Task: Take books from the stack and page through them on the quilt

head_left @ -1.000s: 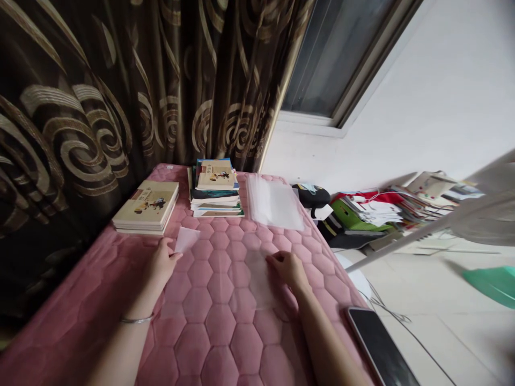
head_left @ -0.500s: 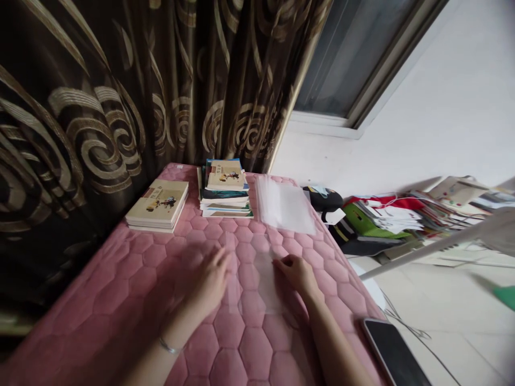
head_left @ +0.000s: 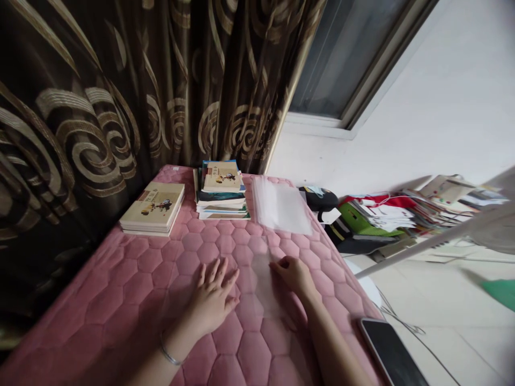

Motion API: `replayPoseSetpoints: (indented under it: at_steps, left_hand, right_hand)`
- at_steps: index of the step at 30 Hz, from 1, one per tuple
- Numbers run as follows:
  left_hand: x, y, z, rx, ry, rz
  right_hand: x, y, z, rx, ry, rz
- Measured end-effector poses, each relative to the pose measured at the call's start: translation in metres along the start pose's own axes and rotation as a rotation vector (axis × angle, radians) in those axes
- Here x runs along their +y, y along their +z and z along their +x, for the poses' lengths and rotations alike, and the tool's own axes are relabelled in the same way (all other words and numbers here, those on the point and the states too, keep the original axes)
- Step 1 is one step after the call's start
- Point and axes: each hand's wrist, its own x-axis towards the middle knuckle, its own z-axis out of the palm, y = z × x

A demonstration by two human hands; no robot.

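Towards the right edge of the pink, hexagon-quilted mattress (head_left: 249, 351), I can see a thin, see-through plastic sheet (head_left: 264, 292) lying flat. The right hand (head_left: 295, 279) seems to pinch its right side between thumb and fingertips; the left hand (head_left: 214, 301) is spread, palm down, gripping nothing, though I can't tell how firmly it presses. I'd expect the sheet to be feather-light, limp and slippery, quick to crease or slide, so it's best taken by the rim, with a flat palm steadying its middle.
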Motion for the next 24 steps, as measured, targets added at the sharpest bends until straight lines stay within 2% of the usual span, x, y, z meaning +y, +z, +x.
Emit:
replayPoseSetpoints:
  at_steps: [3,6,10,12,14,17,20,24]
  left_hand:
    - [0.004,-0.006,0.000,-0.027,-0.015,-0.023]
    - [0.005,-0.011,0.001,-0.047,-0.020,-0.042]
    - [0.006,-0.012,0.001,-0.039,-0.028,-0.061]
    - [0.007,-0.010,0.001,-0.042,-0.043,-0.076]
    - [0.007,-0.008,0.001,-0.036,-0.050,-0.092]
    - [0.008,-0.006,0.001,-0.012,-0.056,-0.108]
    - [0.008,-0.006,0.000,-0.006,-0.062,-0.132]
    - [0.006,-0.003,-0.002,0.009,-0.050,-0.159]
  right_hand:
    - [-0.004,-0.002,0.002,0.107,-0.094,-0.073]
    - [-0.026,-0.011,0.013,0.256,-0.295,-0.073]
    - [-0.095,-0.030,0.049,0.290,-0.587,-0.055]
    - [-0.136,-0.033,0.075,0.283,-0.684,-0.148]
    - [-0.171,-0.029,0.101,0.250,-0.716,-0.352]
    - [-0.206,-0.012,0.133,0.215,-0.728,-0.445]
    - [-0.222,0.006,0.154,0.199,-0.752,-0.503]
    - [-0.230,0.022,0.167,0.178,-0.762,-0.560]
